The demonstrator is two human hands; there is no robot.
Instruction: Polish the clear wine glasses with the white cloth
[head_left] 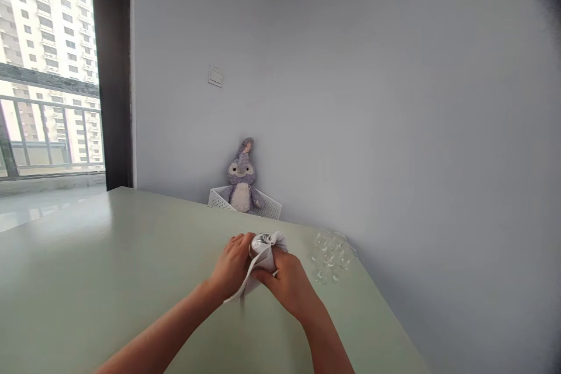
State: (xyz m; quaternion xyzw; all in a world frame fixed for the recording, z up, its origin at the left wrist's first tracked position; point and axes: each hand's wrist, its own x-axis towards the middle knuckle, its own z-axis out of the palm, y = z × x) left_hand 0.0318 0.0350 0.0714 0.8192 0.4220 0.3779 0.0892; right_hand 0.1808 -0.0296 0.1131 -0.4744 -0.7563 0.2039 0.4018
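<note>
A clear glass (260,239) is held above the table between my two hands, partly wrapped in a white cloth (264,260). My left hand (232,263) grips the glass from its left side. On the other side, my right hand (284,277) is closed on the cloth, its upper fingers covered by the fabric. One loose corner of the cloth hangs down toward me between my wrists. How much of the glass lies under the cloth is hidden. To the right of my right hand stand several clear stemmed glasses (329,255), close together.
The pale green table (144,269) stretches far to the left and meets the grey wall at the right. Behind its back edge, a purple plush toy (241,181) sits in a white perforated basket (272,207). A dark-framed window (118,70) is at the left.
</note>
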